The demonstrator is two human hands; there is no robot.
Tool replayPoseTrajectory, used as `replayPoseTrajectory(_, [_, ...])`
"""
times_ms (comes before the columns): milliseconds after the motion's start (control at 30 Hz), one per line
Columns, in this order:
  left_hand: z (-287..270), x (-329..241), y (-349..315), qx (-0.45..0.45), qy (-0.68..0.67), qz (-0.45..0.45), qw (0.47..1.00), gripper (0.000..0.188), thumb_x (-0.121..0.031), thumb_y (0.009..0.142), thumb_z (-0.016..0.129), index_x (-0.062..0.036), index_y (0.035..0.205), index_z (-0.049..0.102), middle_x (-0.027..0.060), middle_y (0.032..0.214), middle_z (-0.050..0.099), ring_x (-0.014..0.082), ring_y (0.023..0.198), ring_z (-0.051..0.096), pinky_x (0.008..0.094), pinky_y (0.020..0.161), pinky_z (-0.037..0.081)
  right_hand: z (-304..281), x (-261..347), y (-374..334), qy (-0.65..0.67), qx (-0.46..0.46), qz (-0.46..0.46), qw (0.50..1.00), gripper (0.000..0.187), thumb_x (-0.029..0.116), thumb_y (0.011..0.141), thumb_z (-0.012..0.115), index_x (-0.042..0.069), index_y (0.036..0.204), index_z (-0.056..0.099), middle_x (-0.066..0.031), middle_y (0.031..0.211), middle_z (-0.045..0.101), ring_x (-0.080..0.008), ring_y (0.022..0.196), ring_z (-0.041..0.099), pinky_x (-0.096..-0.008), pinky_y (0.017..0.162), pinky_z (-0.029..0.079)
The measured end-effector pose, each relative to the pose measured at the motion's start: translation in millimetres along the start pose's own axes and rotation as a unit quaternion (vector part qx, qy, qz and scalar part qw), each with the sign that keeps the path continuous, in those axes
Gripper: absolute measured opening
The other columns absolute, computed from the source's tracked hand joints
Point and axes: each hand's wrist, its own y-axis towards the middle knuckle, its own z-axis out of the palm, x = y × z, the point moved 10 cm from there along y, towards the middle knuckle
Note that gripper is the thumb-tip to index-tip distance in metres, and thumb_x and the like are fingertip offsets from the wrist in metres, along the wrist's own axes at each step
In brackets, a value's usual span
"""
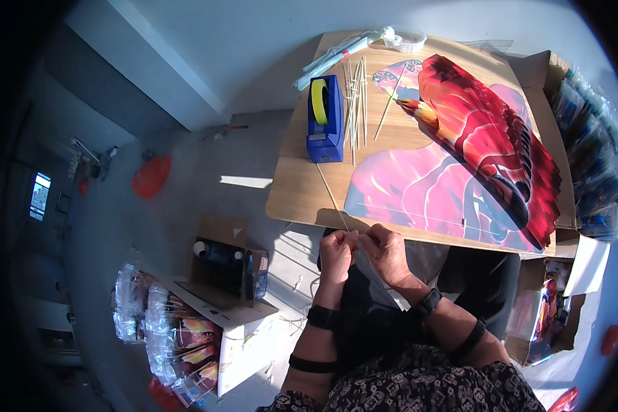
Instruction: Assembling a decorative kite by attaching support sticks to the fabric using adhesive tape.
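My left hand [339, 253] is closed in a pinch at the table's near edge, at the lower end of a thin pale stick [331, 193]. This stick slants away over the tabletop toward a blue tape dispenser [326, 141] with a yellow roll. Close against the left fingertips, my right hand [386, 257] is also pinched, and anything between its fingers is too small to make out. Beyond the hands lie a pink printed sheet [405, 182] and a red, wing-patterned sheet [470, 123], partly overlapping it. Several loose sticks [354, 113] lie beside the dispenser.
On the wooden table [292, 185], a clear tub [406, 42] and a bundle of pale blue strips [336, 58] sit at the far edge. An open carton [244, 326] with plastic-wrapped packets [161, 319] stands at lower left. Another box [529, 323] is at lower right.
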Motion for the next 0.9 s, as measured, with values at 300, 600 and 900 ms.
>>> replayPoseTrajectory(300, [-10.9, 24.1, -67.7, 0.070, 0.018, -0.094, 0.993, 0.015, -0.010, 0.083, 0.063, -0.0026, 0.071, 0.063, 0.0012, 0.056, 0.052, 0.0053, 0.044, 0.042, 0.0193, 0.039, 0.027, 57.3, -20.8, 10.6, 0.123, 0.152, 0.081, 0.977, 0.022, 0.018, 0.084, 0.066, -0.004, 0.083, 0.067, -0.0114, 0.065, 0.064, -0.0150, 0.058, 0.061, -0.0313, 0.056, 0.049])
replayPoseTrajectory(600, [-62.8, -69.6, -59.3, 0.075, 0.190, 0.050, 0.978, 0.018, -0.016, 0.092, 0.061, 0.0000, 0.086, 0.066, 0.0014, 0.069, 0.062, 0.0052, 0.060, 0.052, 0.0208, 0.054, 0.040, 77.4, -5.0, -45.0, 0.293, 0.243, 0.224, 0.897, 0.011, 0.007, 0.089, 0.063, 0.000, 0.082, 0.066, -0.0043, 0.068, 0.066, -0.0060, 0.055, 0.055, -0.0208, 0.046, 0.043])
replayPoseTrajectory(900, [-17.9, -204.9, 101.4, -0.026, 0.130, 0.190, 0.973, 0.033, -0.030, 0.091, 0.064, -0.0005, 0.105, 0.065, 0.0006, 0.092, 0.061, 0.0086, 0.083, 0.052, 0.0255, 0.072, 0.041, 67.6, -1.3, -29.4, 0.353, 0.224, 0.234, 0.878, 0.012, 0.006, 0.091, 0.061, -0.001, 0.082, 0.064, -0.0064, 0.069, 0.066, -0.0065, 0.054, 0.055, -0.0203, 0.045, 0.042])
